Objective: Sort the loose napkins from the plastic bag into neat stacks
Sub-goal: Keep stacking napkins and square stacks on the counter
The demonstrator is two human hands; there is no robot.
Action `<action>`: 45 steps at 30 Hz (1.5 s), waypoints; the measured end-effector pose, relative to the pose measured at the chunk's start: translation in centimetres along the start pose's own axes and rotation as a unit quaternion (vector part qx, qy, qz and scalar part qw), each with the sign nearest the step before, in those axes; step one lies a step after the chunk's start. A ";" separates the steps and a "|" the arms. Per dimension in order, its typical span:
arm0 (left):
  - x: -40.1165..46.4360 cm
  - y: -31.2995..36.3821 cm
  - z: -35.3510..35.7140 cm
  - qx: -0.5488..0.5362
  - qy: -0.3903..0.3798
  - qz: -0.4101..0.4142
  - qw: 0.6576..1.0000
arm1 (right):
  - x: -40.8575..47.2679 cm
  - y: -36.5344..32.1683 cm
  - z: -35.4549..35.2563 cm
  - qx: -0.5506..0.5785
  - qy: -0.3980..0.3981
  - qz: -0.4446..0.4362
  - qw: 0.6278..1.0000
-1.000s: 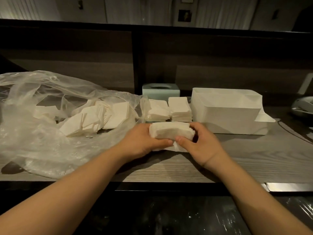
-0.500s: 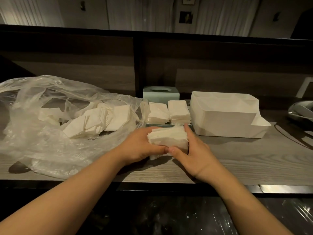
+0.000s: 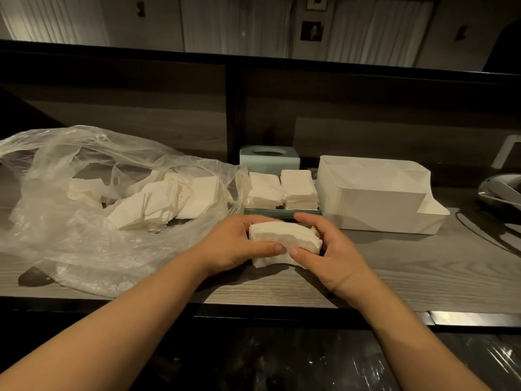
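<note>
A thick bundle of white napkins (image 3: 284,239) stands on the wooden counter between both hands. My left hand (image 3: 234,244) grips its left end, thumb across the front. My right hand (image 3: 329,252) grips its right end, fingers curled over the top. To the left lies a clear plastic bag (image 3: 64,221) with several loose napkins (image 3: 158,198) inside. Behind the bundle, two neat napkin stacks (image 3: 282,190) sit side by side in a pale green tray (image 3: 282,213).
A pale green tissue box (image 3: 269,158) stands behind the stacks. A white plastic bin (image 3: 372,193) sits to the right, with a grey device (image 3: 501,190) at the far right edge. The counter's front edge (image 3: 253,304) runs below my wrists; a dark partition rises behind.
The bundle has been turned between my hands, from tilted on edge back to lying flatter, and both hands have closed in on its ends again. The view shifted slightly.
</note>
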State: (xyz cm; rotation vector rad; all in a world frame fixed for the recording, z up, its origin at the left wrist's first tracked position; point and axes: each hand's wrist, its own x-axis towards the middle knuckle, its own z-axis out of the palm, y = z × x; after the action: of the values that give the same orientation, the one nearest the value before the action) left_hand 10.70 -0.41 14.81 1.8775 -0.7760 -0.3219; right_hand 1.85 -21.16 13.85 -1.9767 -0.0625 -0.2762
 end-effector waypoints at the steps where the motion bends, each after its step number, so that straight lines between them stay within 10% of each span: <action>1: -0.1 0.1 0.1 -0.017 -0.004 -0.004 1.000 | 0.0 0.0 0.0 0.009 0.004 0.009 1.000; 35: 0.0 0.0 0.1 0.035 -0.018 0.027 0.999 | 1.1 0.6 0.7 -0.209 -0.037 0.055 0.976; 45: 0.1 -0.3 0.0 0.017 -0.001 0.016 1.000 | -0.1 1.6 -0.1 -0.017 0.177 -0.009 0.984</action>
State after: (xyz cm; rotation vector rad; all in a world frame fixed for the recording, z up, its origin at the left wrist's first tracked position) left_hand 10.94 -0.37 14.53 1.8958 -0.8162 -0.2918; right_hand 2.05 -21.87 12.48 -1.9338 0.1552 -0.6389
